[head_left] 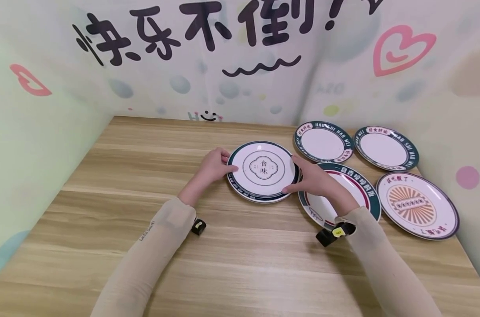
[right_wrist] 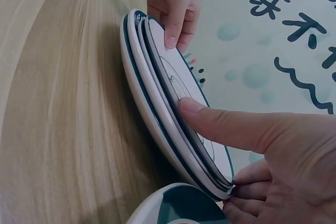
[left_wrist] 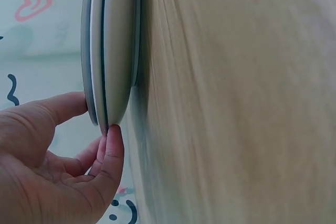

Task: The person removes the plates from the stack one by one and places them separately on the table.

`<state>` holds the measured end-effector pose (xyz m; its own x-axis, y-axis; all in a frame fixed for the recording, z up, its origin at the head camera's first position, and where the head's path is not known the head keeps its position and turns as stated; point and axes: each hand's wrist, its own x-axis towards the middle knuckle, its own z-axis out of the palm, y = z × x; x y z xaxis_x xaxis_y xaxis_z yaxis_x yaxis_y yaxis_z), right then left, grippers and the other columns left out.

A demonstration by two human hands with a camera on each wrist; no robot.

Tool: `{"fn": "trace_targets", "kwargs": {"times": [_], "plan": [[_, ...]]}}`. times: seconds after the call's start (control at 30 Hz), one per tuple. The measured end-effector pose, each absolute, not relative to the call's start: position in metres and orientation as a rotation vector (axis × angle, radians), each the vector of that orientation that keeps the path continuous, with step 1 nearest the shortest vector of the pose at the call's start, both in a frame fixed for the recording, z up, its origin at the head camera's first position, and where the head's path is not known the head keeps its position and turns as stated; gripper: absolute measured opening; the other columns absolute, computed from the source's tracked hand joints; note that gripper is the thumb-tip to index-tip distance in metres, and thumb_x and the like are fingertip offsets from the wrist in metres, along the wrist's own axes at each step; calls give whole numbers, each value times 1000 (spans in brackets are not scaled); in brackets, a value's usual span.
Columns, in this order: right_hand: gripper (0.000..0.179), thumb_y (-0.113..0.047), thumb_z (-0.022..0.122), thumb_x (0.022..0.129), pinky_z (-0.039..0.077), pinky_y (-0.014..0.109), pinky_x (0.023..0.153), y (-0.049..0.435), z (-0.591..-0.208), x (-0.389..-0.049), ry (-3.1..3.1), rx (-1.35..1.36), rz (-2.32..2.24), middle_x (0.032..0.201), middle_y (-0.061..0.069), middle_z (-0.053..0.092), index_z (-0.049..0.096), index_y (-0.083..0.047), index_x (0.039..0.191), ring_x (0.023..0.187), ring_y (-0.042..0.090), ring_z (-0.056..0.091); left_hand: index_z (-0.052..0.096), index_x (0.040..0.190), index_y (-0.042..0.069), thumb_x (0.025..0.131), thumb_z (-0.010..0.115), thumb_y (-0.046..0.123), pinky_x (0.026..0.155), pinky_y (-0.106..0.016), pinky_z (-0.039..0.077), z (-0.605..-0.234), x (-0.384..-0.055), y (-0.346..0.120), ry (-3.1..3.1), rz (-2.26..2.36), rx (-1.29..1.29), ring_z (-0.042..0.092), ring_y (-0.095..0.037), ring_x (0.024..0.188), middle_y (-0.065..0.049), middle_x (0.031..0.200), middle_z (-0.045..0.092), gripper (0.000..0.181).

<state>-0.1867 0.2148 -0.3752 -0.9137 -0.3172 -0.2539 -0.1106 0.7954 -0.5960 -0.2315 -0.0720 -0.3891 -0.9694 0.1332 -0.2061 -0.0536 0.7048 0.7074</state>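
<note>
A small stack of round plates (head_left: 263, 185) lies between my two hands, near the middle of the wooden table. The top plate is white with a dark rim and a printed emblem; more plate edges show beneath it in both wrist views. My left hand (head_left: 214, 166) grips the stack's left edge, thumb on the top rim and fingertips under the plates (left_wrist: 116, 77). On the opposite edge, my right hand (head_left: 314, 178) holds the stack with its thumb on top and its fingers around the rim. Whether the stack touches the table cannot be told.
A plate with a green and red rim (head_left: 372, 200) lies partly under my right forearm. Behind and beside it are two green-rimmed plates (head_left: 323, 141) (head_left: 386, 147) and a plate with an orange sunburst (head_left: 415, 204). A printed backdrop (head_left: 208, 88) stands behind the table (head_left: 232, 264).
</note>
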Motion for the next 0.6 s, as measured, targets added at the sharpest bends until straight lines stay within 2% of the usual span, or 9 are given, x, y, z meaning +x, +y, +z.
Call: {"fn": "trace_targets", "kwargs": {"times": [0.6], "plan": [[107,-39,82,82,22,54,124,212,-378,-192,2694,-277,-673,164,24,19,19,3,157,152,42,20,60,123,2,92,72,20,92,-35,56,-383,-233,-76,2645,1124,8,61,-26,108,-14,120,66,38]]}}
